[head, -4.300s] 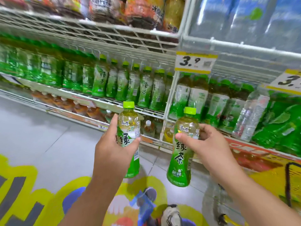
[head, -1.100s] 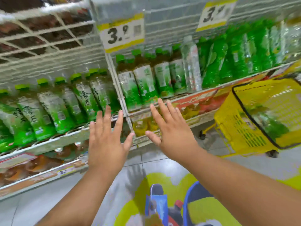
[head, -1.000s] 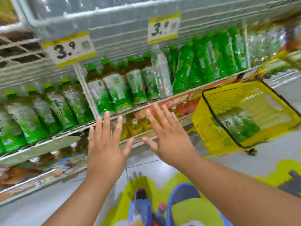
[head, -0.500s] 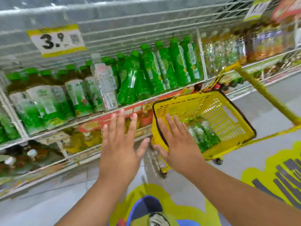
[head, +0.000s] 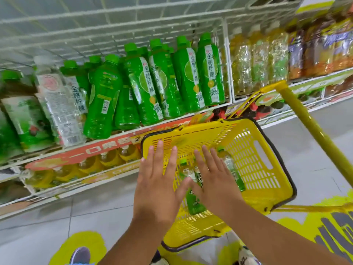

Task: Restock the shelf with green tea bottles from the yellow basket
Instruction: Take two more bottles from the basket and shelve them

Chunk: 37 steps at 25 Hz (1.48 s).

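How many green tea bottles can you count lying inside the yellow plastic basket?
3. One green-capped green tea bottle lies right of the right hand; two more show between it and the left hand. The hands may hide others in the yellow plastic basket.

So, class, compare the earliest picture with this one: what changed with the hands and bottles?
Both hands let go of their green tea bottles. The left hand and right hand now reach open over the yellow basket, where green tea bottles lie. The shelf remains stocked.
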{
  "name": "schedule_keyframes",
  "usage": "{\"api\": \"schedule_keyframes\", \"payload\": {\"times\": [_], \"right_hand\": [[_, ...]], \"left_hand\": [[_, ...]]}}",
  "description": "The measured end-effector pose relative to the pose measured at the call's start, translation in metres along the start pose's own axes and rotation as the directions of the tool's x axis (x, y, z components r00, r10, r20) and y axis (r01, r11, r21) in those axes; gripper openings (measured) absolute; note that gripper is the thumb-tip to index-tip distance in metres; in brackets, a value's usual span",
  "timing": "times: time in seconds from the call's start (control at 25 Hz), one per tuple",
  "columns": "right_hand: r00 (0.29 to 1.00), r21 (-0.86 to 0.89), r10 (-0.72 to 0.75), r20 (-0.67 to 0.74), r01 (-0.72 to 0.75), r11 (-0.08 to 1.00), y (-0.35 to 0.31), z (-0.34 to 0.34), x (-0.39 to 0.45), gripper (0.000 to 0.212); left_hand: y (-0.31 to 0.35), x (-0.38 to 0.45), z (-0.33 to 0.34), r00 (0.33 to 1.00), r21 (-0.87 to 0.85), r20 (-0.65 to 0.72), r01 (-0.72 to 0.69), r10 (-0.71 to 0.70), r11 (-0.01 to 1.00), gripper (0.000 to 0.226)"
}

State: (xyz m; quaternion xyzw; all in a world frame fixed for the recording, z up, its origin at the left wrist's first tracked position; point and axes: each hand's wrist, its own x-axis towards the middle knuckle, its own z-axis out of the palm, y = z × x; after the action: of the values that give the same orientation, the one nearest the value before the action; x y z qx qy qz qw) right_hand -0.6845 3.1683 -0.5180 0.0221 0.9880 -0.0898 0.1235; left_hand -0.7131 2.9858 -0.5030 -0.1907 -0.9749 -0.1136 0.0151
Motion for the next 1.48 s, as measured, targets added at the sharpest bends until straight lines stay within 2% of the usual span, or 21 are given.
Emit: {"api": "schedule_keyframes", "payload": {"times": [0.2, 0.4, 0.56, 0.68, 0.76, 0.84, 0.92, 0.96, 1.04, 1.2, 1.32, 1.48], "right_hand": [[0.993, 0.042, -0.023, 0.117, 0.019, 0.999, 0.043, 0.027, 0.025, 0.093], [0.977, 0.16, 0.027, 0.214, -0.062, 0.985, 0.078, 0.071, 0.04, 0.088], [0.96, 0.236, 0.033, 0.277, -0.102, 0.967, 0.092, 0.098, 0.04, 0.089], [0.953, 0.223, 0.035, 0.301, -0.106, 0.969, 0.094, 0.105, 0.043, 0.091], [0.954, 0.18, 0.048, 0.297, -0.105, 0.978, 0.093, 0.106, 0.045, 0.091], [0.948, 0.149, 0.094, 0.305, -0.145, 0.978, 0.09, 0.107, 0.047, 0.085], [0.925, 0.187, 0.157, 0.347, -0.233, 0.954, 0.082, 0.108, 0.049, 0.073], [0.908, 0.225, 0.188, 0.373, -0.286, 0.932, 0.076, 0.109, 0.052, 0.07], [0.875, 0.266, 0.259, 0.409, -0.386, 0.884, 0.065, 0.113, 0.057, 0.073], [0.814, 0.182, 0.398, 0.424, -0.507, 0.843, 0.054, 0.121, 0.07, 0.072], [0.767, 0.222, 0.456, 0.451, -0.591, 0.776, 0.055, 0.126, 0.074, 0.068], [0.76, 0.333, 0.417, 0.499, -0.612, 0.717, 0.059, 0.13, 0.074, 0.083]], "left_hand": [[0.029, 0.007, 0.059, 0.996, -0.04, 0.03, 0.088, -0.087, 0.995, 0.074], [0.048, 0.01, 0.123, 0.948, 0.045, 0.173, 0.263, -0.266, 0.964, 0.076], [0.057, 0.006, 0.156, 0.919, 0.081, 0.251, 0.293, -0.304, 0.953, 0.081], [0.06, 0.01, 0.169, 0.905, 0.076, 0.259, 0.329, -0.337, 0.941, 0.084], [0.062, 0.013, 0.17, 0.867, 0.054, 0.32, 0.385, -0.381, 0.921, 0.085], [0.063, 0.015, 0.176, 0.761, -0.001, 0.442, 0.531, -0.475, 0.848, 0.09], [0.064, 0.02, 0.181, 0.6, -0.071, 0.561, 0.721, -0.57, 0.69, 0.088], [0.064, 0.022, 0.184, 0.547, -0.109, 0.587, 0.785, -0.598, 0.61, 0.081], [0.065, 0.026, 0.189, 0.488, -0.15, 0.616, 0.844, -0.619, 0.516, 0.064], [0.058, 0.033, 0.189, 0.415, -0.2, 0.669, 0.899, -0.616, 0.388, 0.053], [0.053, 0.035, 0.191, 0.418, -0.239, 0.677, 0.903, -0.606, 0.357, 0.044], [0.051, 0.035, 0.178, 0.458, -0.288, 0.643, 0.887, -0.614, 0.361, 0.029]]}}
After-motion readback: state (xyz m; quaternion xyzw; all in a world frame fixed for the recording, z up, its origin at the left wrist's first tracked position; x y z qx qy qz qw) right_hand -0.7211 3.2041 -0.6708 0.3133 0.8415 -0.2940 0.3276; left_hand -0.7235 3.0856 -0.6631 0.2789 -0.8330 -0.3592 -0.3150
